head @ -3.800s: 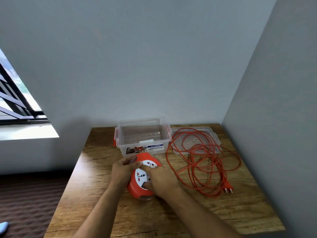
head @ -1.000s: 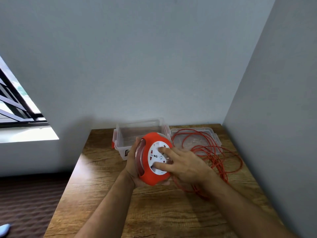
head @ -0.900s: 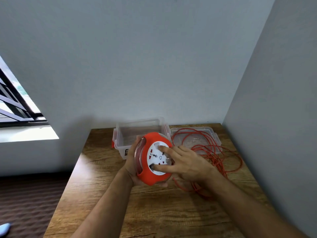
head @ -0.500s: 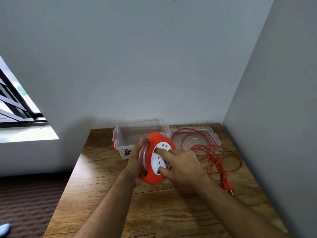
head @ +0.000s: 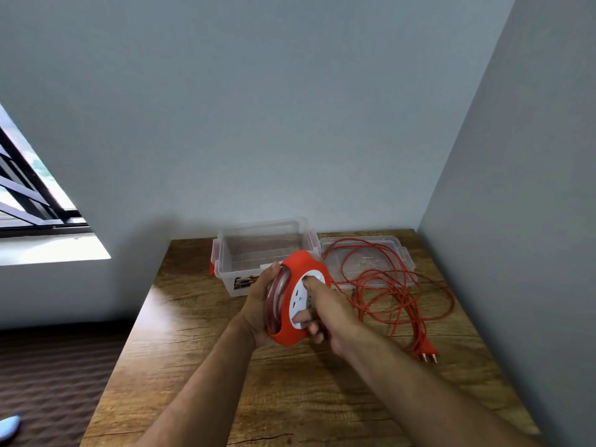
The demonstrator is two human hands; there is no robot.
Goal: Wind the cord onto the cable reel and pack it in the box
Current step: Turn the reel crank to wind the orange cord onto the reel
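Note:
An orange cable reel with a white socket face is held upright above the table. My left hand grips its back and rim. My right hand presses on the white face, fingers curled into it. The loose orange cord lies in tangled loops on the table to the right, partly over a clear lid. Its plug rests near the right front. A clear plastic box with orange clips stands open just behind the reel.
The clear lid lies flat to the right of the box, against the back wall. A grey wall runs along the table's right edge. The wooden table drops off on the left to a dark carpet.
The reel went from lying on the table to being held upright. Over the last second my right hand turned on the white face, and the cord loops shifted, uncovering the plug.

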